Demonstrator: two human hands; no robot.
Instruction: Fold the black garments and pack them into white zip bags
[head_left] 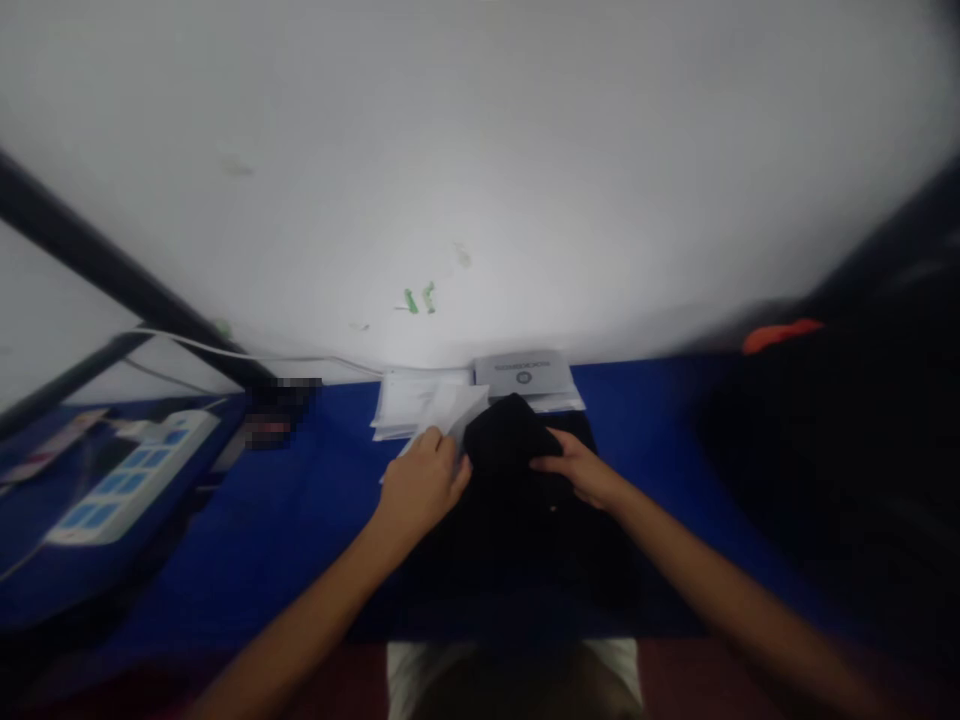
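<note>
A dark bundle of black cloth [517, 500] lies on the blue table surface in front of me; its folds are lost in shadow. My right hand [585, 468] pinches its upper right edge between thumb and fingers. At the cloth's upper left is my left hand [424, 478], fingers curled over a thin whitish sheet [456, 405] that looks like a plastic bag. The left thumb reaches toward the cloth; whether it touches is too dim to tell. Behind the hands lie flat white packets [420, 392] and a grey printed package [523, 375].
A white power strip [135, 480] with blue sockets lies at the left, with a white cable [262, 355] running along the wall [525, 180]. Dark frame bars [112, 270] slant at the left. A large black mass [840, 460] with an orange piece [784, 336] stands right.
</note>
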